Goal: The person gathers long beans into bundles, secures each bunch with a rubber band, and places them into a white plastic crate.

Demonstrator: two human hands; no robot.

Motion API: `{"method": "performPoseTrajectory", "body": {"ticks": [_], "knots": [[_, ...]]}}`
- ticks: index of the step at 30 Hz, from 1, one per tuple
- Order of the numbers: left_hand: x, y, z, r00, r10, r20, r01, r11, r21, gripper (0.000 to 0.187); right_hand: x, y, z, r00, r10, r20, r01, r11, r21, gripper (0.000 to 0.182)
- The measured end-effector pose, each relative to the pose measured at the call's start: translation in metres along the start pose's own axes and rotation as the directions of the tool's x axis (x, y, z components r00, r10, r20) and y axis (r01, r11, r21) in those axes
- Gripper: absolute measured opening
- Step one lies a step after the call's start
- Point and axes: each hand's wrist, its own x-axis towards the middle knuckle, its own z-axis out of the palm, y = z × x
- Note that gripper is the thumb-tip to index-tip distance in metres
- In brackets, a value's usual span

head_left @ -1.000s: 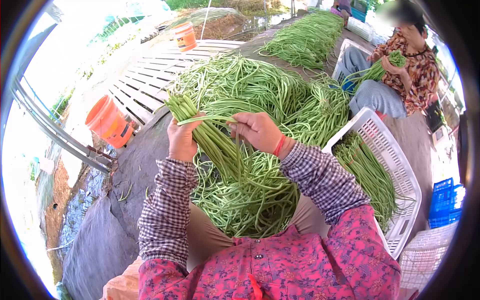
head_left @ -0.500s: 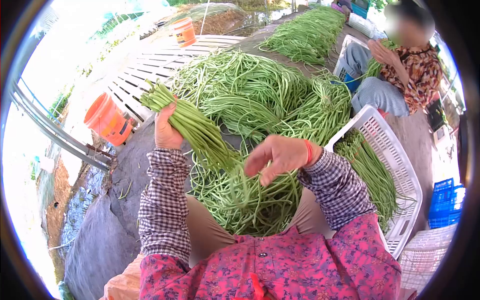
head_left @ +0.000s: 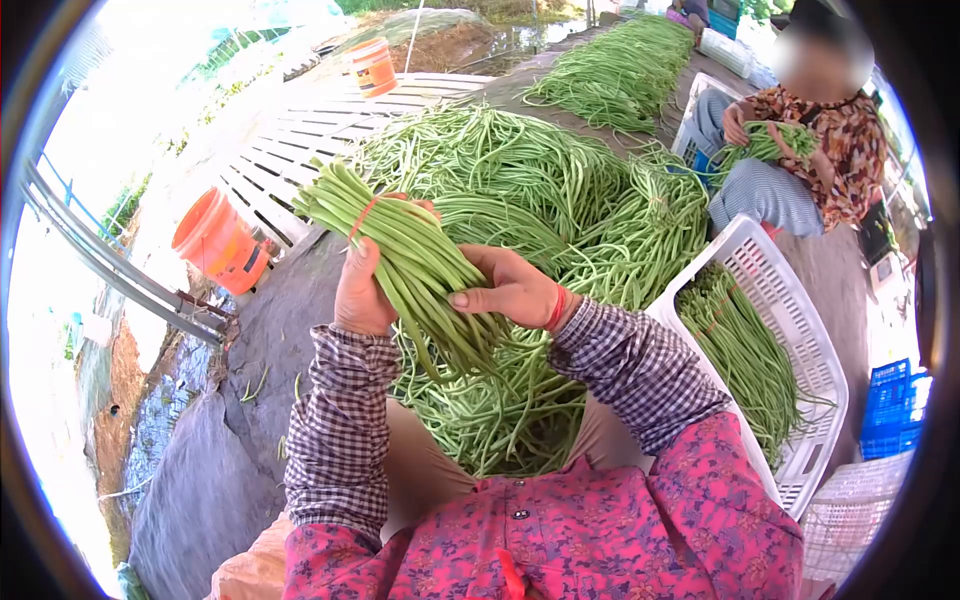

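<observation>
A thick bundle of long green beans (head_left: 420, 265) is held up in front of me, with a red band (head_left: 366, 215) around it near its upper left end. My left hand (head_left: 365, 290) is closed around the bundle just below the band. Further down, my right hand (head_left: 512, 288) grips the lower part, thumb on top and fingers behind. A thin red band circles my right wrist. Beneath and beyond both hands spreads a large pile of loose long beans (head_left: 500, 170). To my right, a white plastic crate (head_left: 825, 375) holds more long beans (head_left: 735, 350).
Orange buckets (head_left: 220, 240) (head_left: 373, 68) stand to the left and at the back. A person (head_left: 825, 140) sits at the right, holding beans. Another bean heap (head_left: 610, 75) lies further back. Blue crates (head_left: 890, 405) and a white basket (head_left: 855, 510) stand at the lower right.
My right hand has moved left and closed on the bundle's lower part. The bundle has turned, and its red band now shows. The other person's hands have lowered.
</observation>
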Motion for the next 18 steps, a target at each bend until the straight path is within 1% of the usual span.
{"method": "performPoseTrajectory", "body": {"ticks": [1, 2, 3, 4, 5, 6, 7, 8, 9, 10, 11, 12, 13, 14, 17, 18], "knots": [[-0.002, 0.0, 0.001, 0.998, -0.013, 0.06, 0.009, 0.998, 0.069, 0.064, 0.0, 0.004, -0.005, 0.996, 0.065, 0.054, -0.071, 0.992, 0.108, 0.051], [-0.005, 0.003, 0.003, 0.998, -0.053, 0.018, 0.052, 0.996, 0.071, 0.063, -0.001, 0.009, -0.009, 0.986, 0.123, 0.116, -0.146, 0.966, 0.211, 0.051], [-0.006, 0.002, 0.003, 0.999, -0.041, 0.035, 0.041, 0.999, -0.003, 0.062, -0.001, 0.012, -0.011, 0.967, 0.175, 0.183, -0.226, 0.925, 0.306, 0.051], [-0.007, 0.001, 0.004, 0.998, -0.025, 0.052, 0.029, 0.996, -0.079, 0.061, 0.001, 0.013, -0.012, 0.962, 0.185, 0.201, -0.249, 0.896, 0.367, 0.05], [-0.008, 0.0, 0.004, 0.998, -0.007, 0.07, 0.018, 0.988, -0.155, 0.061, 0.004, 0.022, -0.016, 0.97, 0.166, 0.179, -0.224, 0.898, 0.378, 0.05], [-0.01, 0.0, 0.003, 0.999, -0.015, 0.049, 0.025, 0.976, -0.215, 0.059, 0.007, 0.022, -0.015, 0.978, 0.14, 0.152, -0.185, 0.92, 0.345, 0.046], [-0.011, 0.001, 0.001, 1.0, -0.02, 0.023, 0.024, 0.978, -0.208, 0.058, 0.012, 0.023, -0.012, 0.986, 0.112, 0.124, -0.145, 0.94, 0.309, 0.042], [-0.012, 0.003, -0.002, 1.0, -0.025, -0.003, 0.024, 0.979, -0.201, 0.058, 0.015, 0.026, -0.011, 0.998, 0.053, -0.013, -0.049, 0.973, 0.227, 0.037], [-0.013, 0.003, -0.006, 0.999, -0.031, -0.029, 0.024, 0.98, -0.196, 0.057, 0.017, 0.031, -0.01, 0.989, -0.017, -0.144, 0.036, 0.991, 0.13, 0.033], [-0.012, 0.002, -0.009, 0.998, -0.044, -0.049, 0.033, 0.976, -0.214, 0.05, 0.017, 0.033, -0.009, 0.959, -0.099, -0.266, 0.108, 0.994, 0.02, 0.029], [-0.013, 0.002, -0.01, 0.995, -0.048, -0.085, 0.031, 0.982, -0.188, 0.049, 0.014, 0.031, -0.012, 0.911, -0.245, -0.333, 0.147, 0.945, -0.293, 0.027], [-0.013, 0.001, -0.011, 0.991, -0.053, -0.12, 0.033, 0.986, -0.163, 0.048, 0.011, 0.023, -0.013, 0.848, -0.4, -0.349, 0.141, 0.804, -0.578, 0.025], [-0.012, 0.001, -0.012, 0.987, -0.057, -0.153, 0.036, 0.99, -0.136, 0.047, 0.009, 0.015, -0.012, 0.777, -0.548, -0.309, 0.092, 0.585, -0.805, 0.024], [-0.011, 0.0, -0.013, 0.984, -0.055, -0.167, 0.034, 0.991, -0.128, 0.043, 0.007, 0.008, -0.007, 0.788, -0.542, -0.291, 0.183, 0.659, -0.729, 0.019], [-0.008, -0.004, -0.015, 0.986, -0.053, -0.155, 0.024, 0.983, -0.182, 0.04, 0.006, -0.001, 0.009, 0.873, -0.479, -0.087, 0.229, 0.563, -0.794, 0.018], [-0.007, -0.007, -0.013, 0.984, -0.059, -0.167, 0.028, 0.983, -0.184, 0.039, 0.008, 0.006, 0.013, 0.865, -0.486, -0.124, 0.209, 0.574, -0.791, 0.022]]}}
